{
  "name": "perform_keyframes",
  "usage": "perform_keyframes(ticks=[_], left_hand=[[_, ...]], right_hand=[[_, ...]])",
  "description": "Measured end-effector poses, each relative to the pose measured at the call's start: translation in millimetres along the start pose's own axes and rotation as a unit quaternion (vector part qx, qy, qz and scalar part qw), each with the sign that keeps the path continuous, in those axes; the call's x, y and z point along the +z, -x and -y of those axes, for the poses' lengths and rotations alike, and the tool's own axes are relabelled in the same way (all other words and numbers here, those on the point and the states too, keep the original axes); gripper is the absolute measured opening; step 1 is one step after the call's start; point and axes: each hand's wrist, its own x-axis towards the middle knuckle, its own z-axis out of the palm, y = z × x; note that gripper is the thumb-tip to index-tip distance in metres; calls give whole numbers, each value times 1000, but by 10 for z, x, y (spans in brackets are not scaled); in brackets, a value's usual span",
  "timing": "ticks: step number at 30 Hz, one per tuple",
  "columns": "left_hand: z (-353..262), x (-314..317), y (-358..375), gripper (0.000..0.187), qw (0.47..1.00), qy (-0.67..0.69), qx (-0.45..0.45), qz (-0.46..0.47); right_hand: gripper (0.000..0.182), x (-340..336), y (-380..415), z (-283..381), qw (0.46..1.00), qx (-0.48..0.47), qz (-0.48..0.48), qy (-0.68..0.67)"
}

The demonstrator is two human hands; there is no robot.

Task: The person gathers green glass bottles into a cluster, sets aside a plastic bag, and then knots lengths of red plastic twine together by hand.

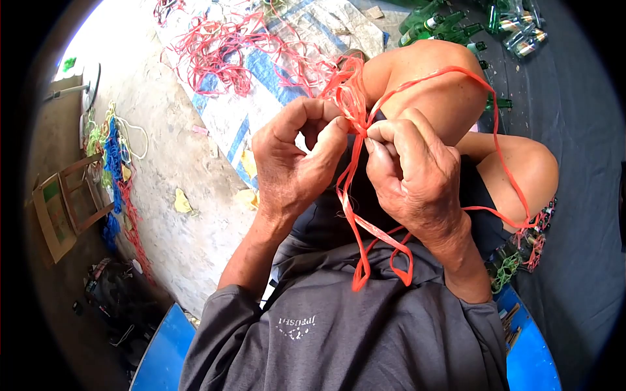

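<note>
The grey shirt is filling the near edge of the view, and just above it the two hands are working a red strap in front of the bent knees. The left hand is pinching the strap between thumb and forefinger, closed on it; the right hand is gripping it too, fingertips meeting the left's at a bunched knot. Loose ends are hanging down toward the shirt, and one long loop is running over the knee and down to a woven piece at the right. This looks like a knot being tied or tightened; the next move, as I judge it, is calling for a steady pinch at the knot while one hand pulls an end through. The hands are working in free air, with room on both sides. On the concrete floor a sack is carrying a tangle of red straps; green bottles are lying at the far right, well apart, and a wooden frame is standing at the left edge
</note>
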Motion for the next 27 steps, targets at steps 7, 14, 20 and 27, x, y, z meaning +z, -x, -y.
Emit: perform_keyframes(ticks=[7,14,20,27], left_hand=[[-33,-17,-3,6,999,26,3,32],[-23,-76,-44,5,997,19,31,72],[-75,-33,-40,5,998,52,-24,40],[-69,23,-23,7,995,80,-54,25]], right_hand=[[19,-64,-71,35,996,58,44,-57],[16,-22,-82,-7,994,69,37,-76],[19,-60,-64,0,996,34,40,-76],[20,-52,4,-117,995,-50,24,-80]])
